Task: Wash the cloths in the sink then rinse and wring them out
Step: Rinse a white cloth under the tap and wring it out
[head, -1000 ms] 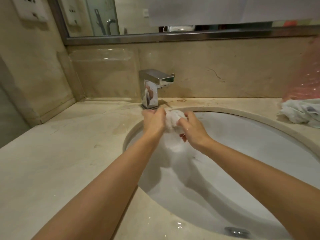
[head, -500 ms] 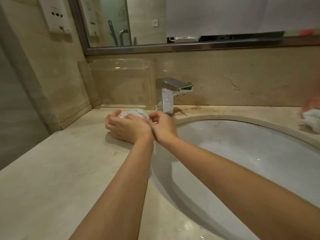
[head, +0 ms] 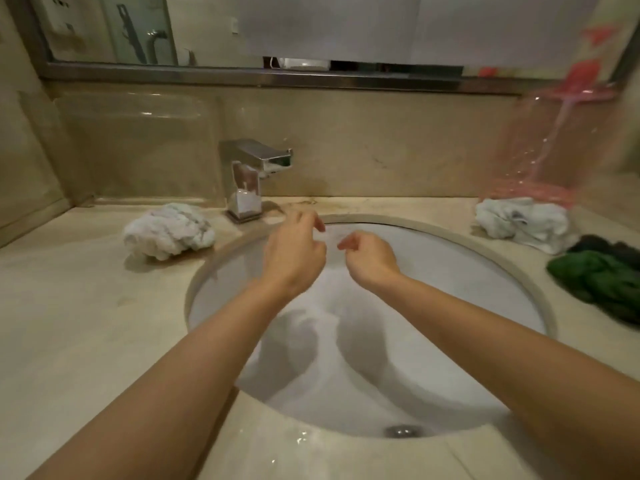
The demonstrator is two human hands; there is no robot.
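A wrung white cloth (head: 169, 232) lies bunched on the counter left of the chrome tap (head: 247, 178). Both my hands hover over the white sink (head: 450, 271) and hold nothing. My left hand (head: 294, 252) hangs with loosely curled fingers just right of the tap. My right hand (head: 369, 256) is beside it, fingers also loosely curled. Another white cloth (head: 523, 221) lies crumpled on the counter at the sink's right rim, and a dark green cloth (head: 602, 280) lies further right.
A pink translucent bag or container (head: 554, 143) stands at the back right against the wall. The drain (head: 401, 430) sits at the near edge of the bowl. A mirror (head: 242, 26) runs above the marble backsplash. Water drops lie on the near counter.
Both hands carried the white cloth from over the sink to the counter left of the tap, let it go there, and came back over the bowl holding nothing.
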